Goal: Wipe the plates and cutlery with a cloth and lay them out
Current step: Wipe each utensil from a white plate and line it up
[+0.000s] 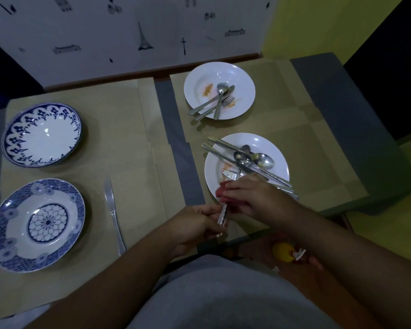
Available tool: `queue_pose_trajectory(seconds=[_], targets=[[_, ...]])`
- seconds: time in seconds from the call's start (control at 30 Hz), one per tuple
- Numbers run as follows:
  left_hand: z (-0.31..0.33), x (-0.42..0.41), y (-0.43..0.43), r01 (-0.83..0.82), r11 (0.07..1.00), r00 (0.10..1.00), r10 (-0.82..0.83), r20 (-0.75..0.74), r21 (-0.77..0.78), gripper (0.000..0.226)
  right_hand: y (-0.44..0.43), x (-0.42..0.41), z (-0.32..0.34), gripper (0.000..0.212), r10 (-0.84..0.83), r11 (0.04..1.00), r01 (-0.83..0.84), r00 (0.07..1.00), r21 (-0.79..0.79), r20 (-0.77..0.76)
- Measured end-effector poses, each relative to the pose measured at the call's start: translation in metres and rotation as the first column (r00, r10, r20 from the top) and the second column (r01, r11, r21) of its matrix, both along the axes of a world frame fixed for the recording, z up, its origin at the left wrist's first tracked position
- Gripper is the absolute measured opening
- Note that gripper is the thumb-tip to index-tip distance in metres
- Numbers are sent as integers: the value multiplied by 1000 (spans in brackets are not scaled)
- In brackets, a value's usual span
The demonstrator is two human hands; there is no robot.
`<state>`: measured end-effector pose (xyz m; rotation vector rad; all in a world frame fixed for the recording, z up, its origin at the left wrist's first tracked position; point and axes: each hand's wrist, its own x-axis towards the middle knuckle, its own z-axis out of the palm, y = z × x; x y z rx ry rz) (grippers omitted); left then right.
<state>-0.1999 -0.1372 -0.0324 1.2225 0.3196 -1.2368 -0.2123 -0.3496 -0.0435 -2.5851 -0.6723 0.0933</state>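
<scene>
Your left hand (197, 225) pinches the lower end of one cutlery piece (223, 216). Your right hand (252, 198), just beside it, grips the red cloth (220, 193) around the piece's upper part, above the near rim of the soiled white plate (211, 170).

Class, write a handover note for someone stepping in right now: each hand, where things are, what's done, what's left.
Left hand grips one end of a cutlery piece; right hand holds the red cloth around it.
Done, by the look: far blue plate, near blue plate and one knife lie on the left mat.
Left: finish this piece, then the cutlery piled on the near white plate and far white plate, both stained.
</scene>
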Motion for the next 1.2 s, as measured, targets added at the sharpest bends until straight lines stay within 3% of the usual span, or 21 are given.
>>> queue_pose_trajectory(seconds=[0.1, 0.23, 0.4, 0.57, 0.63, 0.87, 1.07, 1.2], targets=[[3, 1, 1, -7, 1000, 999, 7, 42, 12, 47, -7, 19, 10, 25, -24, 999, 22, 999, 37, 40], [7, 11, 2, -14, 1000, 996, 13, 88, 3, 44, -10, 23, 14, 32, -236, 970, 231, 969, 71, 74], [7, 13, 6, 79, 993, 979, -93, 184, 85, 37, 0, 14, 18, 28, -85, 995, 78, 988, 60, 127], [9, 16, 5, 87, 986, 979, -110, 173, 139, 29, -22, 40, 17, 40, -338, 941, 339, 939, -16, 63], [10, 19, 2, 79, 980, 979, -111, 170, 184, 26, -23, 44, 21, 44, -350, 936, 351, 935, -8, 51], [21, 33, -9, -132, 950, 991, 137, 1, 282, 15, -10, 35, 28, 37, -394, 917, 390, 919, 86, 31], [18, 33, -9, -103, 934, 987, 52, 153, 341, 24, -4, 28, 27, 40, -449, 883, 451, 892, 131, -45], [16, 27, -8, -86, 949, 969, 8, 245, 305, 25, 2, 20, 23, 47, -329, 942, 330, 944, 62, -21]])
